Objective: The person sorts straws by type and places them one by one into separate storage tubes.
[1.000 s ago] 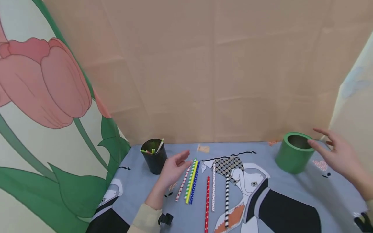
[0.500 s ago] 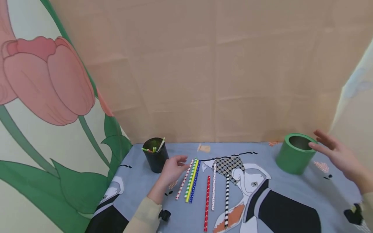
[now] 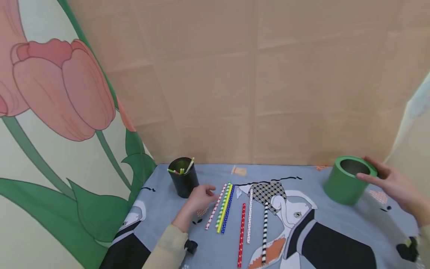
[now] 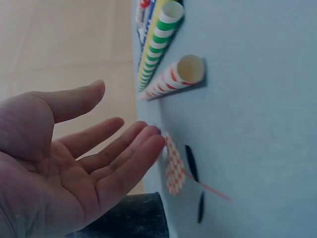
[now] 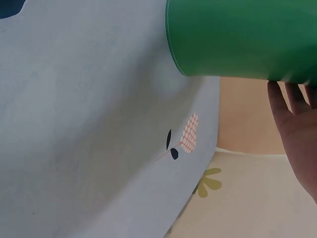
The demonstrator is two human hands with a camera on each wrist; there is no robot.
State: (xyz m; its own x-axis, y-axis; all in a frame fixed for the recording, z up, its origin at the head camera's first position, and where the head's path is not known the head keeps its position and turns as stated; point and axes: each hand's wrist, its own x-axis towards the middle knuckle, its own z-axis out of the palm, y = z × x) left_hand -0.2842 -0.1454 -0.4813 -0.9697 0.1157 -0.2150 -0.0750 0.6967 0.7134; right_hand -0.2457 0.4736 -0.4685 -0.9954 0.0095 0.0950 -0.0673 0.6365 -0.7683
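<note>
My right hand [image 3: 393, 181] holds the green cup [image 3: 346, 186] at its right side, thumb over the front of the rim and fingers behind. In the right wrist view, fingertips [image 5: 292, 91] meet the green wall. My left hand [image 3: 199, 200] hovers with relaxed fingers just left of a row of paper straws, palm facing them in the left wrist view. Nearest is a white straw with red marks [image 4: 166, 82]; beside it lie a green-striped straw [image 4: 156, 44], a yellow straw [image 3: 226, 209] and a blue dotted straw [image 3: 228, 211]. The left hand holds nothing.
A black cup [image 3: 183, 185] with several thin sticks stands behind the left hand. Toward the middle lie a red dotted straw [image 3: 241, 235], a white dotted straw [image 3: 249, 216] and a black-striped straw [image 3: 265, 233]. A printed blue cloth [image 3: 285, 172] covers the table up to a tan backdrop.
My right hand has closed in on the green cup, which now leans slightly right. The left hand's fingers have drawn in and bent a little. The straws stay in place.
</note>
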